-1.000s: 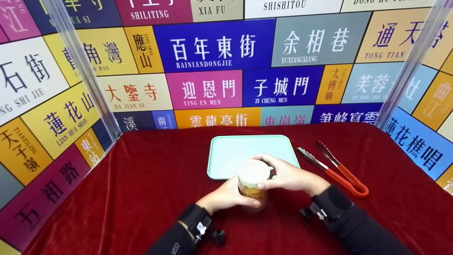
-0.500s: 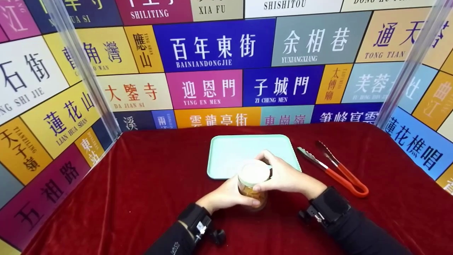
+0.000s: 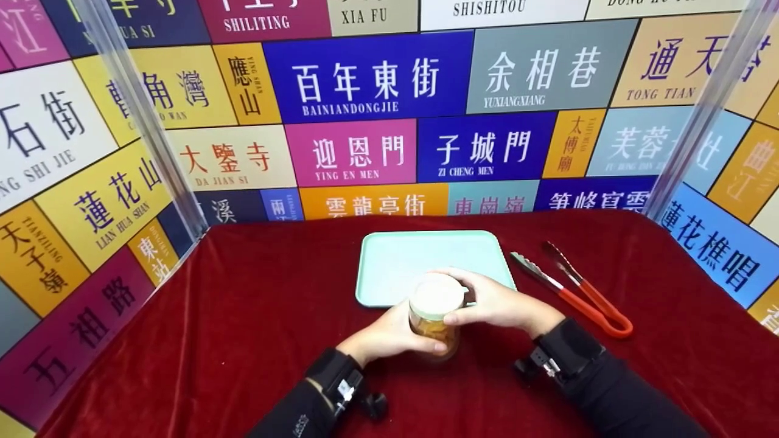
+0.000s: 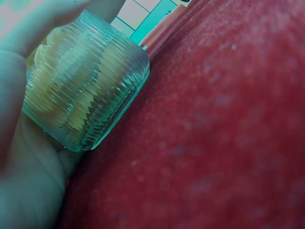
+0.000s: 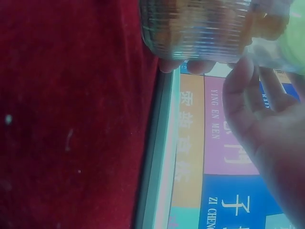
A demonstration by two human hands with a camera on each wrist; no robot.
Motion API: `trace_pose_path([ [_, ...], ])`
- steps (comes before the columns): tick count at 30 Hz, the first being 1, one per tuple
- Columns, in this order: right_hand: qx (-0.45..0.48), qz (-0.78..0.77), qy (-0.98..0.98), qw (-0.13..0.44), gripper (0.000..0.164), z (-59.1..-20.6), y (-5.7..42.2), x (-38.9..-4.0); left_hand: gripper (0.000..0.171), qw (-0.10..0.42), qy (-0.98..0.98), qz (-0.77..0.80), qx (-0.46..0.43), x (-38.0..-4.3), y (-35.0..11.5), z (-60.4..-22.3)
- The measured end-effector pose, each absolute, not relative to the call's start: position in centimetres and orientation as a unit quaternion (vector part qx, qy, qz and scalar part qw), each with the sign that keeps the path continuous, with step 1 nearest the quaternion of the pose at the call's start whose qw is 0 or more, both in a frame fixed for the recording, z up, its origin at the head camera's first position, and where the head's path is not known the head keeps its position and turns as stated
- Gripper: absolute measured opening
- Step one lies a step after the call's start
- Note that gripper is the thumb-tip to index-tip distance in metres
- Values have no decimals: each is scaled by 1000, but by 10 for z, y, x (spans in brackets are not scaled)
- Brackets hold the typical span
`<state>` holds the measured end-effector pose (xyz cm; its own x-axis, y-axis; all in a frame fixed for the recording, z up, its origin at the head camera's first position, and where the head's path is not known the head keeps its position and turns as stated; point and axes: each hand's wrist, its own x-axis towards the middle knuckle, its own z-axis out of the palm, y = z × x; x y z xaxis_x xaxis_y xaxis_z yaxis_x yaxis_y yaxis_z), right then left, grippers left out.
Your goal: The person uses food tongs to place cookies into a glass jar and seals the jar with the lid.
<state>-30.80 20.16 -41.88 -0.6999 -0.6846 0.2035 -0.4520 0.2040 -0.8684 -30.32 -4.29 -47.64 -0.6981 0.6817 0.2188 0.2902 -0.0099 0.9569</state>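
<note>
A ribbed clear jar [image 3: 433, 331] with yellowish-brown pieces inside stands upright on the red cloth, in front of the tray. Its round pale green lid [image 3: 437, 296] is on, and a small tab shows at the lid's right side. My left hand [image 3: 389, 331] grips the jar's body from the left, thumb across the front. From the right, my right hand [image 3: 499, 301] holds the lid's rim between thumb and fingers; its far fingertips are partly hidden behind the lid. The left wrist view shows the jar's ribbed glass [image 4: 90, 81] close up against the palm.
A mint-green tray [image 3: 389, 261] lies just behind the jar. Right of it rest metal tongs with red-orange handles [image 3: 599, 304], arms spread. Red velvet cloth [image 3: 243, 340] covers the table, and walls of coloured name signs [image 3: 371, 79] enclose the back and sides.
My right hand shifted forward around the lid half a second ago, then came back to nearly its earlier pose, with the lid's tab showing again. My left hand and the jar stay in place.
</note>
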Motion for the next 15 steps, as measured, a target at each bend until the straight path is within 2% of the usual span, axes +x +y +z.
trace_pose_path([
  [6, -374, -474, 794, 69, 78, -418, 199, -306, 85, 154, 682, 613, 367, -304, -43, -476],
  [15, -379, -443, 812, 17, 63, -417, 195, -305, 88, 157, 682, 611, 370, -305, -42, -475],
])
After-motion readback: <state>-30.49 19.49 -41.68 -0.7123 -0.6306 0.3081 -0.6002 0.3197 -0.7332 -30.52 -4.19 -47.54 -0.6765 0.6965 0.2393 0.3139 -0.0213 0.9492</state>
